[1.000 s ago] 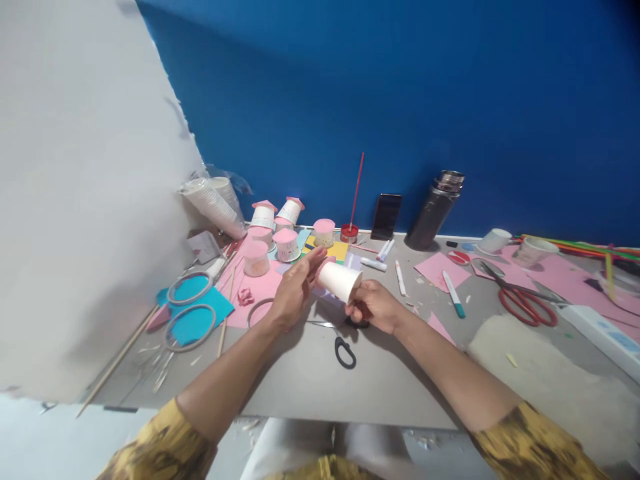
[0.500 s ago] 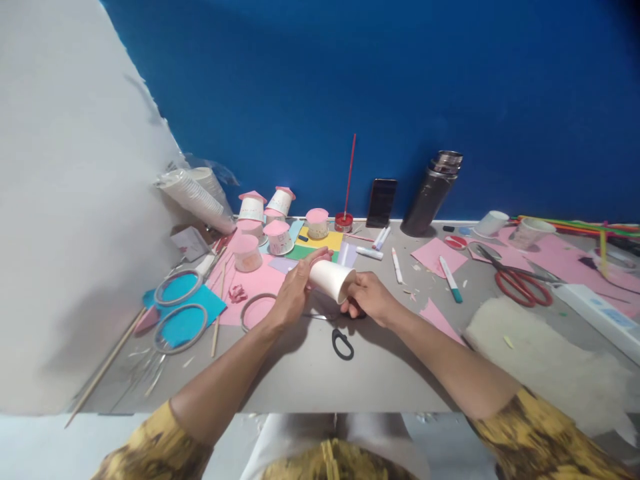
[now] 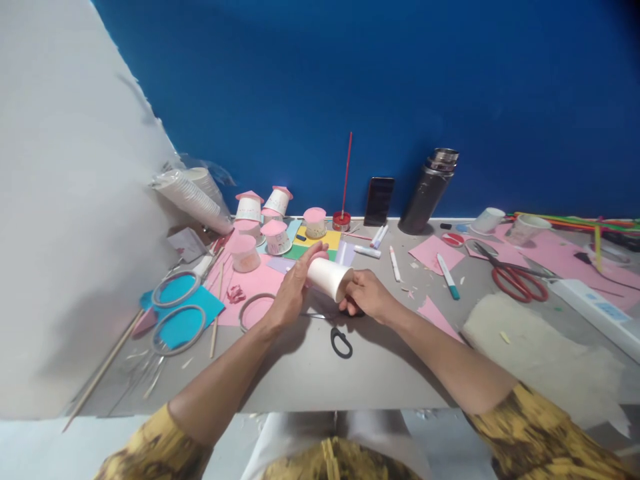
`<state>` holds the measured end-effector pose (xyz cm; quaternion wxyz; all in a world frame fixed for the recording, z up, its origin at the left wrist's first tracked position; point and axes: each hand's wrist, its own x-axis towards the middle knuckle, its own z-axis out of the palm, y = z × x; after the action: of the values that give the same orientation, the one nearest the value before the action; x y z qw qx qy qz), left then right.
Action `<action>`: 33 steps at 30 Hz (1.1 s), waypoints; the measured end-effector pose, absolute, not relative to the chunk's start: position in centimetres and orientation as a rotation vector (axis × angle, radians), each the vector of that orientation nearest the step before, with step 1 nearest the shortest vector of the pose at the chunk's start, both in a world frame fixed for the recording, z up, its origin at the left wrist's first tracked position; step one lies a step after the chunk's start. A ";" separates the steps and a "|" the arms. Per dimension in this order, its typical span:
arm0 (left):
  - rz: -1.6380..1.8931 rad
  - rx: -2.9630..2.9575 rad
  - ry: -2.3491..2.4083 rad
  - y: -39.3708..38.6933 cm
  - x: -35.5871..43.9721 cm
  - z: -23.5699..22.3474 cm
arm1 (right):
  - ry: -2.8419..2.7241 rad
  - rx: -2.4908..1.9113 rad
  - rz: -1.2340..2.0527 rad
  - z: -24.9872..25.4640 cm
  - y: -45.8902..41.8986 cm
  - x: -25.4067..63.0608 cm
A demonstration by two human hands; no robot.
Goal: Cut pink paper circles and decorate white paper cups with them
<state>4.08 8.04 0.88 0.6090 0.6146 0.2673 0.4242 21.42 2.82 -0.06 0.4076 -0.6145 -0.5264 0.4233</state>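
A white paper cup [image 3: 329,277] lies on its side in the air between my hands, above the grey table [image 3: 300,373]. My right hand [image 3: 367,296] grips its rim end, fingers curled round it. My left hand [image 3: 295,287] has its fingers stretched flat against the cup's base end, pressing something pink there that I cannot make out. Black-handled scissors [image 3: 340,340] lie on the table just below my hands.
Several pink-topped paper cups [image 3: 265,230] stand at the back left by a sleeve of stacked cups [image 3: 193,193]. Pink paper [image 3: 250,283], rings on blue paper [image 3: 180,310], markers [image 3: 447,283], red scissors [image 3: 515,280], a phone [image 3: 379,200] and a dark flask [image 3: 427,193] lie around.
Both hands with the cup have sunk a little toward the table and drifted left. My grip on the cup is unchanged.
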 end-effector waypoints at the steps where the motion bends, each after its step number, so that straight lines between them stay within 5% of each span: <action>1: 1.024 1.420 0.595 8.1 4.0 0.9 | -1.355 -1.557 1.019 0.0 2.8 21.4; 5: 1.147 1.307 0.769 8.8 3.8 0.6 | -1.447 -1.599 0.703 0.2 2.9 21.8; 12: 0.795 1.135 0.639 8.1 5.2 -0.1 | -1.641 -1.600 0.296 -0.3 3.0 22.6; 18: 1.059 1.377 0.847 8.0 5.1 0.4 | -1.893 -1.644 0.045 -1.8 3.2 22.8; 33: 1.022 1.572 1.111 9.3 4.3 0.1 | -1.790 -1.742 0.051 -2.0 3.7 24.6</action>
<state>4.29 9.29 0.09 0.4628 0.6394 0.4518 0.4157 24.64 3.65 -2.02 0.3161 -0.6616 -0.6798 0.0193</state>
